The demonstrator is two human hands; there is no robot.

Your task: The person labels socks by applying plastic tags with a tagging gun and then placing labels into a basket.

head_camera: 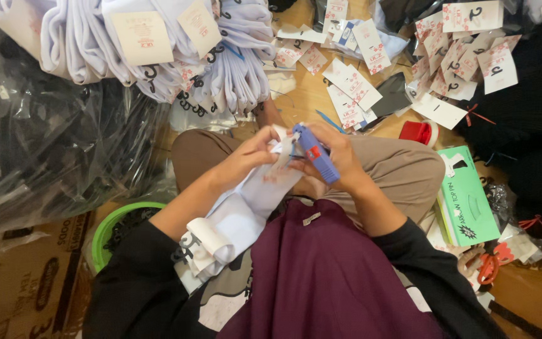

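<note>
I sit cross-legged on the floor. My right hand (340, 157) grips a blue tagging gun (316, 154) with a red mark, its tip pointed at the top of a pair of white socks (246, 207). My left hand (246, 160) pinches the sock tops together with a paper tag (283, 147) against them, right at the gun's tip. The socks drape down over my left forearm and lap, with black plastic hooks near their lower end.
A heap of tagged white socks (158, 50) lies ahead left, beside clear plastic bags (45, 150). Loose paper tags (459, 56) scatter ahead right. A green box (468, 194), red-and-white tape holder (418, 132), orange scissors (494, 263), green basin (111, 232) and cardboard box (26, 282) surround me.
</note>
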